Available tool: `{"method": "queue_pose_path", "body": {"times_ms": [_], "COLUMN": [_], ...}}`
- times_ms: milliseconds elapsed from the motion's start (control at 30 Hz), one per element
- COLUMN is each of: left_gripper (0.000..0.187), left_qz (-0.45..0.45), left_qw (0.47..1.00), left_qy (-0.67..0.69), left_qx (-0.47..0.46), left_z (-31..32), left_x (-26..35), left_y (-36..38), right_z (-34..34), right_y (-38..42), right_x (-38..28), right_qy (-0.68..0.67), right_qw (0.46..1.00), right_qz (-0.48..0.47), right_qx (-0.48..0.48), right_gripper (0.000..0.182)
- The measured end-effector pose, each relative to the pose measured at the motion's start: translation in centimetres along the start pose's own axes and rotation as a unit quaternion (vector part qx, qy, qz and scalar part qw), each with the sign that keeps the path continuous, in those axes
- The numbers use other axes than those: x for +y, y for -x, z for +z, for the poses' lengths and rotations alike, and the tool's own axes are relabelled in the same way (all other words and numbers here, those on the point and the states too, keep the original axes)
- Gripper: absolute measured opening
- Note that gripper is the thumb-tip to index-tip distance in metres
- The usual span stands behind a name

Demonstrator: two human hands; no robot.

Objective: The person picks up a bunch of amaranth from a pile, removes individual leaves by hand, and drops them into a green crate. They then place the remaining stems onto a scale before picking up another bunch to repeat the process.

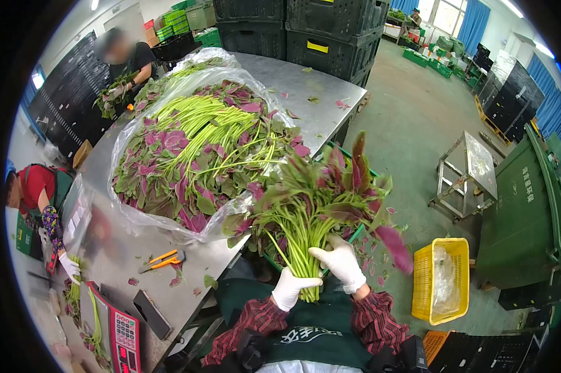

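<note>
A leafy bunch of red amaranth (311, 217) is held upright in front of my apron, its green stems down and its purple-green leaves fanned out on top. Around the low stem ends, my white-gloved left hand (293, 289) is closed. My right hand (341, 264), also gloved, grips the stems a little higher from the right side, its fingers partly hidden behind them. Just beyond the bunch, a large heap of amaranth (200, 133) lies on a clear plastic sheet (122, 186). Part of a green crate shows beneath the bunch.
On the metal table (224, 264) lie orange-handled pruning shears (162, 261), a phone (152, 314) and a red scale (122, 329). Black crates (330, 37) stand stacked behind. A yellow basket (441, 280) sits on the floor at right. Two people handle greens at left.
</note>
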State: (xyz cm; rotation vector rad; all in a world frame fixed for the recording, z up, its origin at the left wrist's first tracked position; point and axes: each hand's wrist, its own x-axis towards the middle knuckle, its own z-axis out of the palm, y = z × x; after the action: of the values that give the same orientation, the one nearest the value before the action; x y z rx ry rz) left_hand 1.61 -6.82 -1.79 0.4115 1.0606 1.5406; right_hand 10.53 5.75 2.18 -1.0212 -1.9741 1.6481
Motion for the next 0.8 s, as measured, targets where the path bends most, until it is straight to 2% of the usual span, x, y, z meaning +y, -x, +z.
{"method": "queue_pose_path", "body": {"times_ms": [33,67,100,167,200,267,367,433,500,633,700,733,800], "left_gripper": [0.034,0.033,0.032,0.034,0.035,0.036,0.034,0.031,0.030,0.030,0.028,0.028,0.029], "left_qz": [0.001,0.004,0.006,-0.002,-0.037,-0.074,-0.039,0.003,0.007,0.027,0.048,0.051,0.048], "left_qw": [1.000,1.000,1.000,1.000,0.998,0.991,0.995,0.999,1.000,0.998,0.995,0.994,0.996], "left_qy": [0.000,-0.001,-0.003,0.005,0.051,0.101,0.062,0.033,0.002,-0.051,-0.086,-0.086,-0.066], "left_qx": [0.000,-0.002,-0.004,-0.017,-0.029,-0.052,-0.070,-0.043,-0.015,0.014,0.035,0.036,0.030], "left_z": [-0.1,0.0,0.1,0.3,0.9,1.0,0.5,0.3,-0.3,-0.8,-0.8,-0.9,-1.0], "left_x": [-0.1,0.1,0.3,0.4,0.4,0.3,0.3,0.0,-0.4,-1.4,-1.4,-1.4,-1.4], "left_y": [0.0,0.2,0.4,0.8,0.9,1.1,1.1,0.9,1.0,1.1,1.0,1.1,1.2], "right_z": [-0.1,-0.1,-0.1,0.2,0.4,0.4,-0.1,-0.2,-0.1,0.6,1.0,1.4,0.8], "right_y": [0.0,0.3,0.5,1.2,1.4,1.5,1.6,1.1,0.9,1.4,1.5,1.1,1.3], "right_x": [-0.8,-1.8,-1.7,-1.0,-1.0,-0.3,-0.1,0.4,-0.3,-1.7,-2.9,-1.0,-0.3], "right_qy": [0.004,-0.033,-0.033,-0.188,-0.196,-0.234,-0.287,-0.255,-0.222,-0.169,-0.157,-0.227,-0.269], "right_qw": [1.000,0.999,0.999,0.980,0.979,0.971,0.956,0.965,0.973,0.985,0.984,0.970,0.961], "right_qz": [0.022,0.028,0.027,0.060,0.061,0.056,0.048,0.042,0.034,0.031,0.075,0.076,0.062], "right_qx": [-0.016,-0.030,-0.032,-0.016,-0.006,-0.008,-0.026,-0.048,-0.054,-0.011,0.033,0.046,0.021], "right_gripper": [0.043,0.032,0.032,0.022,0.015,0.014,0.015,0.015,0.019,0.021,0.020,0.017,0.020]}}
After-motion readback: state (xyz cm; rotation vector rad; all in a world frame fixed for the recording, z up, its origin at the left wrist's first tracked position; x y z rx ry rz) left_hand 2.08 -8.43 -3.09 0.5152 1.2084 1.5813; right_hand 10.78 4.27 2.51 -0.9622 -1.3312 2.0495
